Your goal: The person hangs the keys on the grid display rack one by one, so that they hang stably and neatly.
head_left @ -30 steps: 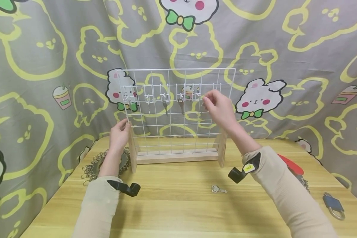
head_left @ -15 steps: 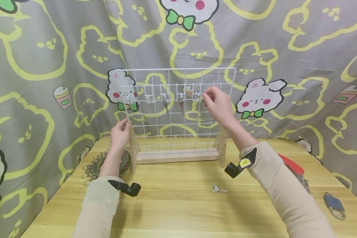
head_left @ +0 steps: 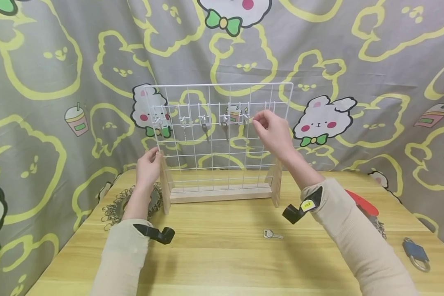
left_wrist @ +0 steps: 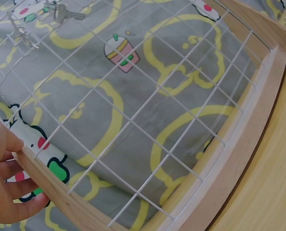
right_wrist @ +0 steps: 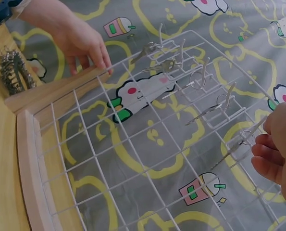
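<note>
A white wire grid rack (head_left: 211,154) on wooden legs stands upright, with a row of hooks across its upper part. My left hand (head_left: 148,167) grips the rack's left side, thumb and fingers on either side of the wooden leg (left_wrist: 56,192). Several keys hang by rings on the hooks, among them a key (right_wrist: 198,115) on the fourth hook. On the rightmost occupied hook hangs another key (right_wrist: 231,151) by its ring. My right hand (head_left: 274,131) is just right of that hook, fingers curled, hiding the hook's tip; whether it pinches anything is unclear.
A loose key (head_left: 273,234) lies on the wooden table (head_left: 222,263) before the rack. A blue padlock (head_left: 415,254) and a red flat object (head_left: 362,203) lie at the right. A disc ringed with key rings (head_left: 116,205) is behind my left forearm. A patterned curtain (head_left: 318,33) hangs behind.
My right hand moved slightly left to the hook, then back a little to the right. The key by its fingers now hangs on the hook. My left hand stays on the rack.
</note>
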`<action>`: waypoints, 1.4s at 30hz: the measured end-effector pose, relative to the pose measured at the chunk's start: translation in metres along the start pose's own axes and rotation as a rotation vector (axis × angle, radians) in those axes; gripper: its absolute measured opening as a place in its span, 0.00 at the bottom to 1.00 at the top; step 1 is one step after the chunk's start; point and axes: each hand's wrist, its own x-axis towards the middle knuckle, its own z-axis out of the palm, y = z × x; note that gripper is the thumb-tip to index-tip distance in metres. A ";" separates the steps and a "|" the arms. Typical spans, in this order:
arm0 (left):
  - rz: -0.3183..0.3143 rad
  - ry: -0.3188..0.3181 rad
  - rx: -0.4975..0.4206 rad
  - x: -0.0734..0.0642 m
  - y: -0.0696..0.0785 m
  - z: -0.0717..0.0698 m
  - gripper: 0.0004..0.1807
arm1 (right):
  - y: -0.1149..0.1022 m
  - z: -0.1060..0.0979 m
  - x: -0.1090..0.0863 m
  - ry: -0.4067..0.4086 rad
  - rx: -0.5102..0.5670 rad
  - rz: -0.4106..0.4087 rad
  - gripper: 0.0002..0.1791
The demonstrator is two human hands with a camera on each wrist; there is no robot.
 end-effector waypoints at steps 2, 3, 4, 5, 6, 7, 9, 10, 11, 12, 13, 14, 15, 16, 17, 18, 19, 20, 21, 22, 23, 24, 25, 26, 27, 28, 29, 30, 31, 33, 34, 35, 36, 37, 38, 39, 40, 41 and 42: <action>0.000 0.002 0.003 0.000 0.000 0.000 0.24 | 0.002 -0.001 -0.003 -0.006 -0.015 -0.017 0.08; 0.000 0.002 0.002 0.000 0.000 0.000 0.24 | 0.003 -0.001 -0.004 -0.008 -0.021 -0.027 0.08; 0.000 0.003 0.002 0.000 0.001 0.000 0.24 | 0.004 -0.001 -0.006 -0.008 -0.021 -0.038 0.07; 0.000 0.003 0.001 0.000 0.001 0.000 0.24 | 0.006 -0.001 -0.008 -0.011 -0.018 -0.045 0.07; 0.001 0.004 -0.001 0.000 0.001 0.000 0.24 | 0.008 -0.001 -0.010 -0.015 -0.008 -0.050 0.07; 0.003 0.006 -0.002 0.000 0.001 0.000 0.24 | 0.010 -0.001 -0.013 -0.019 -0.002 -0.057 0.07; 0.007 0.005 -0.006 -0.001 0.002 0.000 0.24 | 0.016 0.000 -0.019 -0.029 0.005 -0.056 0.06; 0.008 0.006 -0.008 -0.001 0.002 0.000 0.24 | 0.018 0.000 -0.023 -0.036 0.009 -0.051 0.06; 0.009 0.006 -0.008 -0.001 0.002 0.000 0.24 | 0.021 0.000 -0.026 -0.044 0.010 -0.045 0.06; 0.008 0.005 -0.009 -0.002 0.002 0.000 0.24 | 0.024 0.000 -0.030 -0.049 0.005 -0.040 0.06; 0.007 0.004 -0.010 -0.002 0.002 0.000 0.24 | 0.028 0.001 -0.034 -0.056 -0.008 -0.038 0.06; 0.004 0.003 -0.012 -0.002 0.002 0.000 0.24 | 0.031 0.001 -0.039 -0.064 -0.015 -0.032 0.07; 0.001 0.003 -0.013 -0.002 0.002 0.000 0.24 | 0.034 0.002 -0.043 -0.072 -0.022 -0.028 0.07; -0.001 0.002 -0.013 -0.002 0.002 0.000 0.24 | 0.036 0.002 -0.047 -0.080 -0.025 -0.023 0.07; -0.004 0.001 -0.012 -0.002 0.002 0.001 0.24 | 0.039 0.003 -0.052 -0.090 -0.029 -0.018 0.07; -0.005 0.000 -0.013 -0.001 0.001 0.001 0.24 | 0.041 0.003 -0.056 -0.099 -0.031 -0.012 0.06; -0.006 -0.002 -0.014 -0.001 0.001 0.001 0.24 | 0.043 0.003 -0.061 -0.111 -0.031 -0.006 0.06; -0.005 -0.003 -0.013 -0.001 0.001 0.001 0.24 | 0.046 0.003 -0.065 -0.122 -0.023 0.001 0.06; -0.004 -0.004 -0.013 -0.001 0.001 0.001 0.24 | 0.048 0.004 -0.069 -0.134 -0.022 0.008 0.06; -0.004 -0.005 -0.013 0.000 0.001 0.000 0.24 | 0.051 0.004 -0.074 -0.146 -0.017 0.013 0.06; -0.003 -0.004 -0.011 0.000 0.001 0.000 0.24 | 0.054 0.004 -0.079 -0.159 -0.013 0.017 0.06; -0.002 -0.003 -0.009 0.000 0.001 0.000 0.24 | 0.057 0.005 -0.083 -0.172 -0.008 0.021 0.06; -0.002 -0.002 -0.008 0.000 0.001 0.000 0.24 | 0.060 0.006 -0.088 -0.184 -0.004 0.023 0.06; -0.002 -0.001 -0.006 0.000 0.001 0.000 0.24 | 0.062 0.006 -0.093 -0.195 0.001 0.026 0.06; -0.002 -0.001 -0.004 0.000 0.002 0.000 0.24 | 0.066 0.007 -0.098 -0.206 0.000 0.026 0.06; -0.001 0.001 -0.001 0.000 0.002 0.000 0.24 | 0.069 0.008 -0.103 -0.218 -0.001 0.029 0.06; -0.001 0.002 0.002 0.000 0.002 0.000 0.24 | 0.071 0.008 -0.107 -0.231 0.000 0.030 0.06; 0.000 0.001 0.003 0.000 0.002 0.000 0.24 | 0.074 0.009 -0.112 -0.243 0.001 0.032 0.06; 0.000 0.002 0.003 0.000 0.003 0.000 0.24 | 0.077 0.009 -0.116 -0.256 0.009 0.036 0.06; -0.002 0.002 0.006 0.000 0.003 0.000 0.24 | 0.082 0.009 -0.124 -0.280 0.011 0.050 0.06; -0.004 0.001 0.005 0.000 0.003 0.000 0.24 | 0.084 0.009 -0.127 -0.293 0.015 0.061 0.06; -0.008 0.001 0.006 0.000 0.003 0.000 0.24 | 0.087 0.009 -0.131 -0.306 0.027 0.070 0.06; -0.011 0.001 0.005 0.000 0.003 0.000 0.24 | 0.089 0.009 -0.134 -0.318 0.033 0.081 0.06; -0.011 0.002 0.004 0.000 0.003 0.000 0.24 | 0.092 0.009 -0.137 -0.333 0.037 0.092 0.06; -0.013 0.002 0.003 0.000 0.003 0.000 0.24 | 0.095 0.010 -0.141 -0.343 0.038 0.101 0.06; -0.013 0.002 0.003 0.000 0.003 0.000 0.24 | 0.097 0.010 -0.144 -0.357 0.039 0.103 0.07; -0.013 0.003 0.002 0.000 0.003 0.000 0.24 | 0.100 0.010 -0.148 -0.370 0.050 0.104 0.07; -0.013 0.003 0.003 0.000 0.002 0.000 0.24 | 0.102 0.011 -0.151 -0.384 0.058 0.103 0.07; -0.012 0.004 0.003 0.000 0.002 0.000 0.24 | 0.105 0.011 -0.155 -0.394 0.062 0.100 0.07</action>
